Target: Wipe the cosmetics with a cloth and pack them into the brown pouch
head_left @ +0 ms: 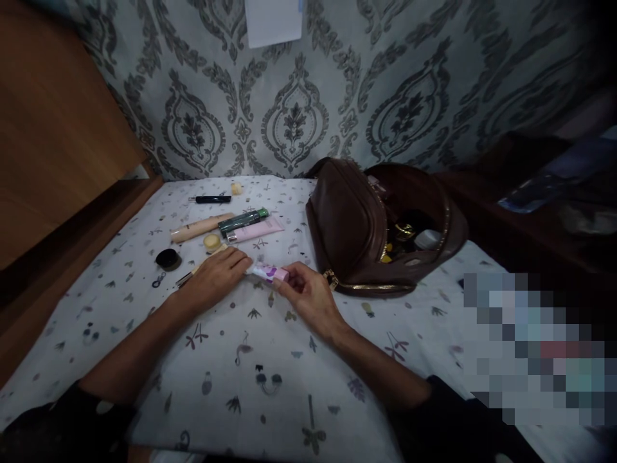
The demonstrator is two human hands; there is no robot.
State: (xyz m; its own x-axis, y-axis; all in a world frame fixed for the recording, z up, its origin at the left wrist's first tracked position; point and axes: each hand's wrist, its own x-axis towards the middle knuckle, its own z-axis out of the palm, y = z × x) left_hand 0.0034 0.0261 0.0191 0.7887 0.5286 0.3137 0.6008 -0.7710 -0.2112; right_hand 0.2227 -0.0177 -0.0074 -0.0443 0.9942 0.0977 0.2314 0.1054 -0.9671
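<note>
A small white, pink and purple tube (266, 272) lies between my two hands, just above or on the patterned cloth. My right hand (311, 299) pinches its pink end between thumb and fingers. The fingers of my left hand (222, 271) are closed at the tube's pale left end, their tips mostly hidden from view. Partly under the left hand lie thin pale sticks (195, 273). Just beyond are a small round yellow pot (211, 242), a pink tube (258, 229), a dark green tube (242, 221) and a beige tube (196, 228).
An unzipped brown handbag (347, 218) stands to the right, with several items inside. On the left is a round black container (167, 258). A black pen-like item (213, 199) and a small yellowish piece (236, 188) lie near the patterned wall (294, 122). Wooden furniture (62, 122) borders the left.
</note>
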